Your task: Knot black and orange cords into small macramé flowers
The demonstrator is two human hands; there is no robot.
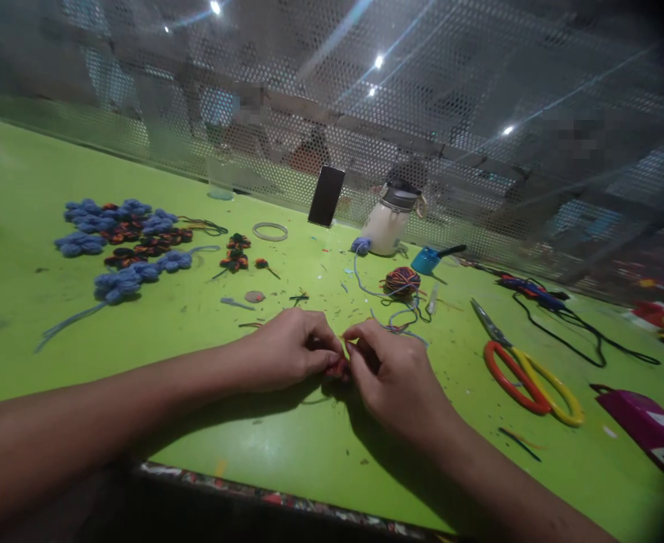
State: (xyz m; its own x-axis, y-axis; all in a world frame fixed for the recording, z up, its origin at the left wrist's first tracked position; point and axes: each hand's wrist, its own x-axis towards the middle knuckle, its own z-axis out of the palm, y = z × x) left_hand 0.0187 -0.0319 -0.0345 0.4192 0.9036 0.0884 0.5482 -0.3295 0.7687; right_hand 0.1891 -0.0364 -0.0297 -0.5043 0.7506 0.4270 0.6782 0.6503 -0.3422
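Near the front edge of the green table, my left hand (290, 347) and my right hand (397, 373) meet with their fingertips pinched together. Between them is a small dark red piece of yarn work (339, 368), partly covered by the fingers, so its full shape is hidden. Both hands are closed on it, the right one at its right side. Just beyond the fingers, a ball of multicoloured yarn (401, 281) sits with loose strands around it. Blue crocheted flowers (118, 283) and dark orange-and-black ones (234, 260) lie to the left.
Scissors (516, 377) with red and yellow handles lie at the right, near a purple case (649, 430) and a corded blue tool (536, 292). Behind stand a jar (385, 222), a blue pot (425, 260) and a phone (327, 196). Perforated mesh (275, 121) borders the table.
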